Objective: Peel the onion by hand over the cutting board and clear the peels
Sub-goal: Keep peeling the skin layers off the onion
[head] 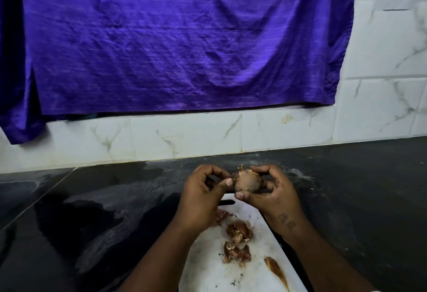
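A small brown onion (247,183) is held up above the far end of the white cutting board (208,268). My right hand (270,197) cradles it from the right and below, thumb under it. My left hand (203,197) pinches a flap of dry skin at the onion's left side with thumb and fingers. Several torn brown peels (238,231) lie on the board below my hands, and one long strip (276,271) lies near its right edge.
The board rests on a dark polished stone counter (92,210) that runs to a white marble-tiled wall (184,139). A large purple cloth (173,42) hangs on the wall above the counter.
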Demonstrator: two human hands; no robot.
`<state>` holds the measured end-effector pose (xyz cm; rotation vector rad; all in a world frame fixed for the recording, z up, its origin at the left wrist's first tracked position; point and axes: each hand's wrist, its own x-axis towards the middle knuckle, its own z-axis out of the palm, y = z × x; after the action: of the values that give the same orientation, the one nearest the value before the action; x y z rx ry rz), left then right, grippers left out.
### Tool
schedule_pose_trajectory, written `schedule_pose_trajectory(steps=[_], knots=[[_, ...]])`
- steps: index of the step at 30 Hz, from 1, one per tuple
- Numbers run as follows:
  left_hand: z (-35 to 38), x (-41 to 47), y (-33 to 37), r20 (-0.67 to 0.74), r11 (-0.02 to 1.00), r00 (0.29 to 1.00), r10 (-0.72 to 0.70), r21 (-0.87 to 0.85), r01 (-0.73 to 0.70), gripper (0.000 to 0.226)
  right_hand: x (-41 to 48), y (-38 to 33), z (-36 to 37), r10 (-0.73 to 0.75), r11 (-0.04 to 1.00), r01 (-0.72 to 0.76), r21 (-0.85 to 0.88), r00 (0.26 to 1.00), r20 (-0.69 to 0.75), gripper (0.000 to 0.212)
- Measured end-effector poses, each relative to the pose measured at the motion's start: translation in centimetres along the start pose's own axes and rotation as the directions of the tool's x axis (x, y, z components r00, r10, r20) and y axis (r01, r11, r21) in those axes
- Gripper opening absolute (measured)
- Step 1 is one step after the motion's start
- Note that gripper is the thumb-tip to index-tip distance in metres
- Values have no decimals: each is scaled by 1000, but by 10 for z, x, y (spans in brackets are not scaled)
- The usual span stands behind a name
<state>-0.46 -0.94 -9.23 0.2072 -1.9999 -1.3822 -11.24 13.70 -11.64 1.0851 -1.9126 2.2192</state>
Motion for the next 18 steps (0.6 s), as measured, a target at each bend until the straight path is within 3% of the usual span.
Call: schedule_pose_trajectory(steps=[3,11,18], knots=[[-2,1,0,-19,999,999,-26,-43,25,20,0,0,-1,10,1000,-10,22,1000,10,58],[0,1,2,-8,998,998,65,23,-64,14,-3,-5,0,22,999,-24,34,998,60,59],[-2,-1,3,36,967,986,165,191,-169,13,-3,-8,-1,33,998,-37,52,996,77,57]])
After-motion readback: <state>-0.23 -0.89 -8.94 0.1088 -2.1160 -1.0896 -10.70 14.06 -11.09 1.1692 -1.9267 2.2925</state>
